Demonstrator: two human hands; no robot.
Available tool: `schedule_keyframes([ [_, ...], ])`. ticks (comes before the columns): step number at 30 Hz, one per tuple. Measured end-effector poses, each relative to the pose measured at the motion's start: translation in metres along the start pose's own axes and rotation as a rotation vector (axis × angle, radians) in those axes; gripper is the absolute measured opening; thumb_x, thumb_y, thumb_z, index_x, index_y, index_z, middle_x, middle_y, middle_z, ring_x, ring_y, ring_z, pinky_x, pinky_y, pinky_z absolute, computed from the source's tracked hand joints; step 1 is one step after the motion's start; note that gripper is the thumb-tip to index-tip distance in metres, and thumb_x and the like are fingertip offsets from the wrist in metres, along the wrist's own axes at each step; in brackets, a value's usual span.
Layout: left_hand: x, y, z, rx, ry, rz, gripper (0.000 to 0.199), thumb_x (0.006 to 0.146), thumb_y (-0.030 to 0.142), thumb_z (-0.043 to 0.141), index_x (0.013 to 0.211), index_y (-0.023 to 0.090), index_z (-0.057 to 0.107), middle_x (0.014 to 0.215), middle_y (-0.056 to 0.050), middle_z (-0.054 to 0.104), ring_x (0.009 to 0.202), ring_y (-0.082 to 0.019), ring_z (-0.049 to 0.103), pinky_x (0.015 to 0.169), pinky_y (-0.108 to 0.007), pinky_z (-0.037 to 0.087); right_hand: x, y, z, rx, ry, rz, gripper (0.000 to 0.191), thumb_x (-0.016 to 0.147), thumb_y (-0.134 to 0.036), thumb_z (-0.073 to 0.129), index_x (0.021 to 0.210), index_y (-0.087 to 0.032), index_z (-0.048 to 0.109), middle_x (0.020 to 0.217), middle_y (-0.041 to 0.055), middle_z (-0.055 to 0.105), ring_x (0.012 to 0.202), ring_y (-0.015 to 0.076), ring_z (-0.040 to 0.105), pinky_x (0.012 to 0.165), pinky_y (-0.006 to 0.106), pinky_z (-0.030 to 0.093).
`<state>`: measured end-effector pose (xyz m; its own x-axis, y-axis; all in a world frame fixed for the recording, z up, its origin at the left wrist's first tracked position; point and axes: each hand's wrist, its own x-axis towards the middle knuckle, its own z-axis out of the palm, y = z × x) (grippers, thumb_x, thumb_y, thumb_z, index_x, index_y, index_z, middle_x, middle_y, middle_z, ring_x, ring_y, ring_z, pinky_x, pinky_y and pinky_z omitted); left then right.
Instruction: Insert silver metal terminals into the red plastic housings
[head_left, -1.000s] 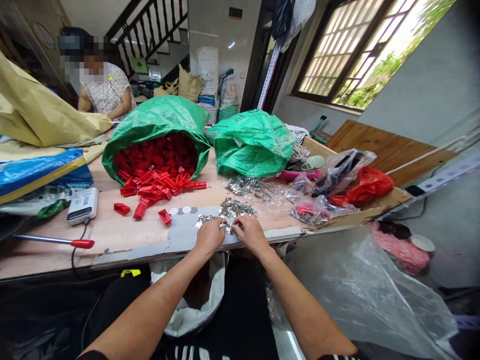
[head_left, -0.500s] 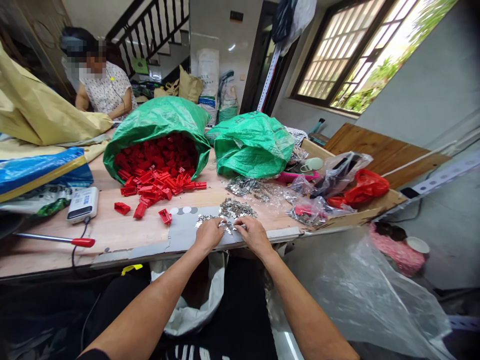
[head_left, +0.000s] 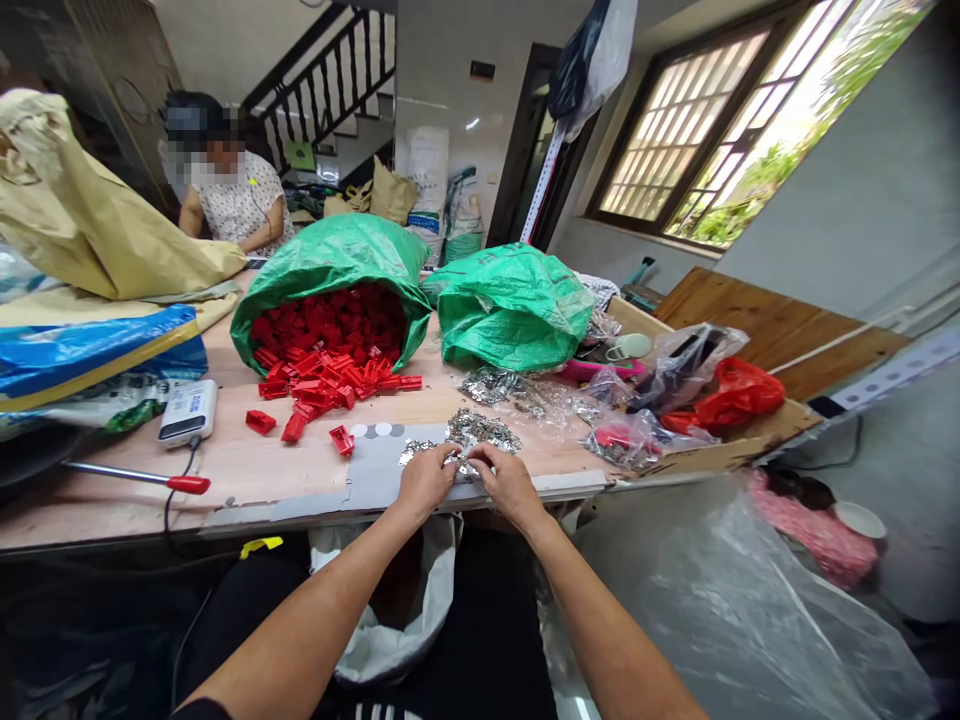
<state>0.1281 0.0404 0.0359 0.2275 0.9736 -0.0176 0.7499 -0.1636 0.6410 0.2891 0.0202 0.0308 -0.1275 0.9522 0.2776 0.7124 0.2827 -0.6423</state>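
My left hand (head_left: 427,482) and my right hand (head_left: 504,476) meet over a grey sheet (head_left: 371,480) at the table's front edge. Fingertips of both are pinched close together, almost touching. Whatever small piece lies between them is too tiny and covered to make out. Just beyond the fingers is a heap of small silvery metal pieces (head_left: 484,430), with more of them scattered beside my left hand. Left of the sheet lies a loose red plastic part (head_left: 342,441). Many similar red parts (head_left: 322,385) spill from an open green sack (head_left: 337,250).
A second green sack (head_left: 514,310) stands behind the metal heap. To the right is a cardboard tray (head_left: 780,430) with plastic bags and a cup (head_left: 628,346). A power bank (head_left: 187,412) and a red-handled tool (head_left: 187,484) lie left. A white sack (head_left: 435,600) hangs open below. Another person (head_left: 232,205) sits across.
The view has shifted slightly, so the scene sits lower and further right. My hands have come closer together, their fingertips now nearly meeting above the grey sheet.
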Motion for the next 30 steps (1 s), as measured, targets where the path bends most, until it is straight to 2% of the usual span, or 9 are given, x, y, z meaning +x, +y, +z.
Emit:
schedule_keyframes([
  [5,-0.001,0.000,0.001,0.008,0.017,0.004,0.023,0.083,0.029,0.052,0.100,0.029,0.068,0.096,-0.003,0.074,0.094,-0.022,0.064,0.077,-0.028,0.042,-0.001,-0.001,-0.001,-0.009,-0.009,-0.012,0.012,0.086,-0.024,0.048,0.088,-0.024,0.060,0.081,0.0009,0.066,0.076,0.0168,0.060,0.072,0.026,0.043],
  [11,-0.001,-0.001,0.002,0.025,0.021,0.005,0.019,0.082,0.026,0.053,0.092,0.028,0.069,0.093,-0.001,0.074,0.091,-0.020,0.065,0.074,-0.026,0.042,-0.001,0.003,-0.005,-0.009,-0.002,0.013,0.011,0.085,-0.024,0.048,0.086,-0.022,0.058,0.081,0.0015,0.066,0.076,0.0171,0.059,0.070,0.027,0.043],
  [18,0.000,0.000,0.003,0.061,0.004,-0.003,0.020,0.084,0.030,0.053,0.094,0.029,0.070,0.097,0.000,0.074,0.094,-0.020,0.064,0.074,-0.027,0.043,0.002,0.015,-0.008,-0.111,0.017,0.023,0.012,0.084,-0.023,0.050,0.082,-0.022,0.062,0.083,0.0025,0.066,0.077,0.0174,0.059,0.072,0.028,0.044],
  [26,-0.003,0.001,0.003,0.149,-0.013,0.026,0.025,0.087,0.029,0.047,0.102,0.029,0.068,0.101,-0.003,0.073,0.097,-0.021,0.064,0.078,-0.028,0.044,0.019,0.020,0.007,-0.178,0.029,0.049,0.012,0.081,-0.019,0.056,0.082,-0.022,0.068,0.084,0.0034,0.066,0.083,0.0176,0.059,0.079,0.029,0.043],
  [30,-0.004,0.003,0.005,0.210,-0.024,0.035,0.028,0.090,0.031,0.042,0.105,0.028,0.066,0.100,-0.005,0.072,0.096,-0.021,0.064,0.081,-0.030,0.045,0.019,0.030,-0.006,-0.191,0.068,0.088,0.018,0.083,-0.018,0.052,0.089,-0.021,0.069,0.092,0.0048,0.068,0.088,0.0182,0.060,0.083,0.031,0.044],
])
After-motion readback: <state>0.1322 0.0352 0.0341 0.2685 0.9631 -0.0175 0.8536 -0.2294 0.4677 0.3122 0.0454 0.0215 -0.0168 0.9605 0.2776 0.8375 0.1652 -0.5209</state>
